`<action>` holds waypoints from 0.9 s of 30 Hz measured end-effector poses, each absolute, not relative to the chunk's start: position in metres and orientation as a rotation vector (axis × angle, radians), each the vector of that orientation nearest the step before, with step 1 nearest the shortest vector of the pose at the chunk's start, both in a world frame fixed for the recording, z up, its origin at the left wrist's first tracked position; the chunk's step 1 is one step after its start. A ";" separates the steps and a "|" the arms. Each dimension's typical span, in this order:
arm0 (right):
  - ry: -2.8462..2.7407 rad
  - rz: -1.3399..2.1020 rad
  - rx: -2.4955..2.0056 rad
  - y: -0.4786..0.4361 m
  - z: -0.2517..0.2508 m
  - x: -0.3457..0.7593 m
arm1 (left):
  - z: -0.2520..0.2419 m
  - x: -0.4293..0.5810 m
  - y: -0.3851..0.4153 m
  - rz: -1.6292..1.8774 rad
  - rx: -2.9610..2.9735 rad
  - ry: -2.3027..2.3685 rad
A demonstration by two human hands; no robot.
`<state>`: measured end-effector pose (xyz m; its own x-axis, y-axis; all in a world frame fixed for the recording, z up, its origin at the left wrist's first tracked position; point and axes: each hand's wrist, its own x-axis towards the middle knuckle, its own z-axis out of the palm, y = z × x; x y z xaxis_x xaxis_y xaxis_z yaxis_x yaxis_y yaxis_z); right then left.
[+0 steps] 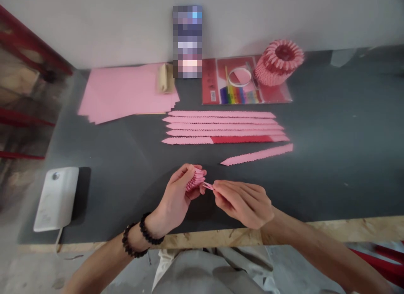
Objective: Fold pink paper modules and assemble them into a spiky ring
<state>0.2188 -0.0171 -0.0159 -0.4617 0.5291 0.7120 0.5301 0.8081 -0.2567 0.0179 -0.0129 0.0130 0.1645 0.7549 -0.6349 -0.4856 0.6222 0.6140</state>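
Note:
My left hand point(178, 197) is closed around a small ring of folded pink paper pieces point(196, 178). My right hand point(244, 201) pinches a small folded pink paper piece point(208, 185), its tip at the right edge of the ring; whether the two touch I cannot tell. Beyond my hands lies a short chain of interlocked pink paper pieces point(257, 155), slightly slanted. Above it several longer chains point(221, 126) lie side by side, and the nearest one has a red stretch point(241, 140).
Pink paper sheets point(123, 92) lie at the back left with a beige object point(166, 78) on them. A blurred-out upright screen point(187, 41), a red packet point(210, 81) and a pink-and-red paper vase point(276, 66) stand along the wall. A white power bank point(57, 199) with a cable lies left.

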 end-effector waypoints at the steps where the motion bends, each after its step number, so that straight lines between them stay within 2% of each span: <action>1: -2.104 0.003 -0.847 -0.016 -0.014 0.216 | 0.013 0.018 -0.013 0.886 0.304 1.068; 5: -2.004 0.029 -1.023 -0.012 -0.003 0.206 | 0.017 0.021 -0.015 0.849 0.359 1.036; 15: -1.954 0.231 -1.018 -0.009 0.004 0.203 | 0.018 0.024 -0.017 0.851 0.394 1.061; 27: -2.010 0.163 -0.952 -0.010 -0.005 0.205 | 0.018 0.026 -0.021 0.838 0.358 1.047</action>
